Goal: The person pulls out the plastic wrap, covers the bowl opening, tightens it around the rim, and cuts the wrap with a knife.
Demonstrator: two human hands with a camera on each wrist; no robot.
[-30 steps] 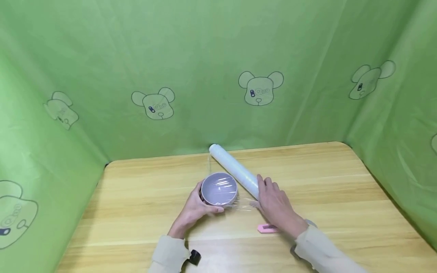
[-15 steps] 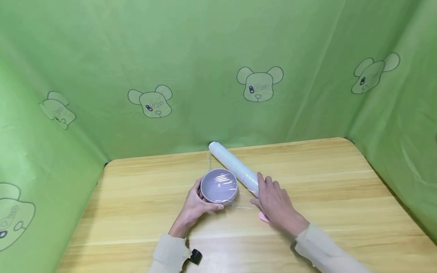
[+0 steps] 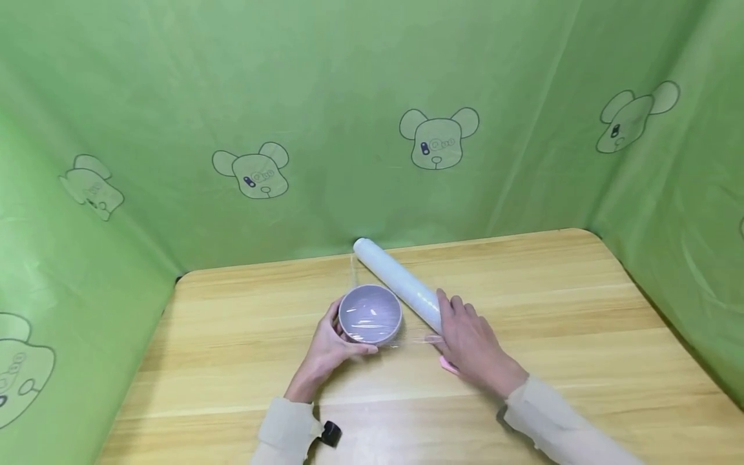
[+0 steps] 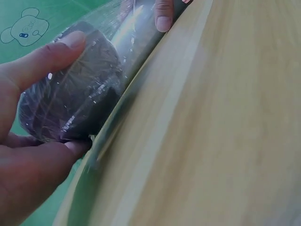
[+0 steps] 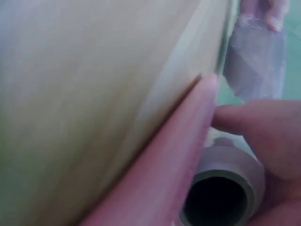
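Note:
In the head view a grey bowl (image 3: 370, 310) stands with its mouth up, clear film stretched over it. My left hand (image 3: 325, 349) grips it from the left, thumb along the near side. The left wrist view shows the bowl's dark side (image 4: 89, 89) wrapped in wrinkled film, between thumb and fingers. My right hand (image 3: 473, 342) holds the near end of a cling film roll (image 3: 398, 278) lying diagonally behind the bowl. A strip of film spans from bowl to roll. The roll's hollow core (image 5: 216, 200) faces the right wrist camera.
A pink box cutter (image 3: 448, 365) lies on the wooden table (image 3: 244, 361), mostly hidden under my right hand and forearm. Green cloth walls (image 3: 349, 187) with bear-head prints close in the back and sides. The roll's far end reaches the back edge.
The head view has tilted down slightly. Shine on the bowl's film has shifted toward its near side. More of the pink box cutter is covered by my right hand. Both grips stay the same.

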